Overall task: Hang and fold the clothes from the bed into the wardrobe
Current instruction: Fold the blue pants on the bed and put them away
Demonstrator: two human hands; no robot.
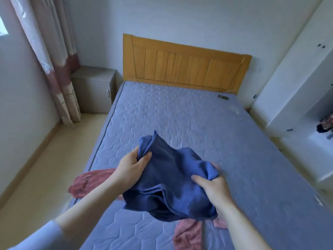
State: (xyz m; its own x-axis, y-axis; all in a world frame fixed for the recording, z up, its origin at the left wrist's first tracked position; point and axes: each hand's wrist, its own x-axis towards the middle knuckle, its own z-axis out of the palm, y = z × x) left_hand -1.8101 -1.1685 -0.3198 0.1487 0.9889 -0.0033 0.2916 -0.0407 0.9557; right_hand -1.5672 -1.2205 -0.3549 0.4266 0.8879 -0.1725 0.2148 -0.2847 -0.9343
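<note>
2-handed hold on blue garment (171,181), bunched, lifted over foot of bed (180,114). Pinched at upper-left edge by left hand (133,165), clutched at right side by right hand (210,186). Long axis spanning left-right; wardrobe (288,87) off right, nearer right hand.

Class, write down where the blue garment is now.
In the head view, the blue garment is centre-low, held between the left hand and right hand above the near end of the mattress, over pink clothing.
</note>
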